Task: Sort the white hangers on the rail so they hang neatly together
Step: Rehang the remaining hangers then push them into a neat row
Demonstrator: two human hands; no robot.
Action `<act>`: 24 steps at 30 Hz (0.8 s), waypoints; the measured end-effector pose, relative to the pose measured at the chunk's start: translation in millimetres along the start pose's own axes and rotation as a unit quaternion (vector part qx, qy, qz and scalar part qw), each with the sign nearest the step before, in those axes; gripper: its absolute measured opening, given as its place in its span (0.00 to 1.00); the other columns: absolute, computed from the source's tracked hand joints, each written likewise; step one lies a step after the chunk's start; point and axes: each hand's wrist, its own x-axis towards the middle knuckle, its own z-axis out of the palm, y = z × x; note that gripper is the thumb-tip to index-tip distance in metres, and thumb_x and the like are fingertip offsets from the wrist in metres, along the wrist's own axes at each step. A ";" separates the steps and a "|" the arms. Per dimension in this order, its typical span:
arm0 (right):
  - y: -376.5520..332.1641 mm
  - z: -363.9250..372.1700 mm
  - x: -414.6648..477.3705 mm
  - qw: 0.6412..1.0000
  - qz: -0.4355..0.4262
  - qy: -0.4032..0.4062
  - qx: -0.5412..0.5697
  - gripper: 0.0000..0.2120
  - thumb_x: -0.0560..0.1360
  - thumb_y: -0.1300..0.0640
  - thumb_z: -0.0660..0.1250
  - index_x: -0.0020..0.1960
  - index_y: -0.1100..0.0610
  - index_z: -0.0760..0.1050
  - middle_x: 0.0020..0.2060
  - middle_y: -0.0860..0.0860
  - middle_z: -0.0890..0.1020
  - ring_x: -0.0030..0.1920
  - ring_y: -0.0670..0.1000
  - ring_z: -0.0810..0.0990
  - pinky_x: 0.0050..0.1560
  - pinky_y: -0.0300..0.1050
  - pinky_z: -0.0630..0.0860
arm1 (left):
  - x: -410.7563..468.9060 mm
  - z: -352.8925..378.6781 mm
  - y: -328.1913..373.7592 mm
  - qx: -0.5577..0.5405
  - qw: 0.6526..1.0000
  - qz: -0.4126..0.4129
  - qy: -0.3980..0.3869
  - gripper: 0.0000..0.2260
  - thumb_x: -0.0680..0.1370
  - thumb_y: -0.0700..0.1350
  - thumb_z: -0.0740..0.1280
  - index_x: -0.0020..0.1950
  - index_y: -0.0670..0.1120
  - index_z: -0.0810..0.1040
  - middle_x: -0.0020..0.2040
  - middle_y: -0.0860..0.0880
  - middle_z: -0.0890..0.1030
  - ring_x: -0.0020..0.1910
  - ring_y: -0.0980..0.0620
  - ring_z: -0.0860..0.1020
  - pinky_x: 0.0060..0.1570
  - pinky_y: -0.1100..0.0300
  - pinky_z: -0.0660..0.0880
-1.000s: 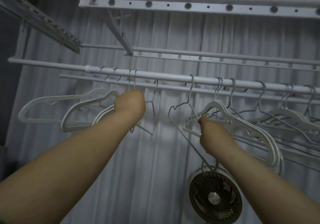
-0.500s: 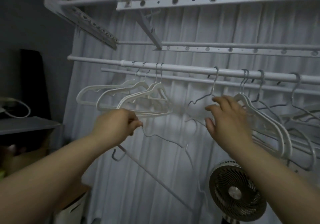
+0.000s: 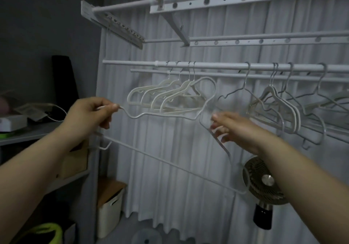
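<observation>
L hand [image 3: 90, 115] is raised at frame L, thumb + forefinger pinched on one shoulder tip of a wire hanger [image 3: 170, 163], the other fingers curled under. This hanger is off the rail [image 3: 217, 66], held below it & tilted. Its bottom bar slopes down to the R, from just under the L hand to low in front of the fan [image 3: 264, 181]. Its hook loops up in front of the white hangers [image 3: 181, 87] and isn't over the rail.

R hand [image 3: 239, 128] is reached out, fingers [image 3: 222, 118] straight & a bit spread, gripping nothing. The fingertips are at the wire hanger's other shoulder, where it runs down from the neck, and the wire passes right by the tips. Touching or just apart: can't tell.

White hangers: 4 bunched on the rail's L part, hooks close together, bodies overlapping & angled the same way. To their R there's a bare stretch of rail, then a 2nd wire hanger [image 3: 245, 85] hooked on alone. Next comes a white pair [image 3: 273, 100] hung tight together, w/ more wire ones mixed in toward the frame edge. So the white ones sit in 2 lots, well apart, w/ wire btwn them.

Behind it all is a pale curtain [image 3: 160, 196]. At L there's a shelf [image 3: 37, 130] w/ clutter, and a white bin [image 3: 109, 209] on the floor.
</observation>
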 end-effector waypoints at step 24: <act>-80.4 25.6 -78.9 0.998 -0.052 -0.017 0.024 0.08 0.78 0.65 0.59 0.42 0.58 0.73 0.18 0.49 0.78 0.14 0.41 0.65 0.15 0.30 0.61 | -26.1 -9.3 22.9 0.001 0.999 0.035 -0.026 0.09 0.77 0.42 0.64 0.54 0.42 0.79 0.41 0.59 0.84 0.37 0.73 0.76 0.40 0.81 0.66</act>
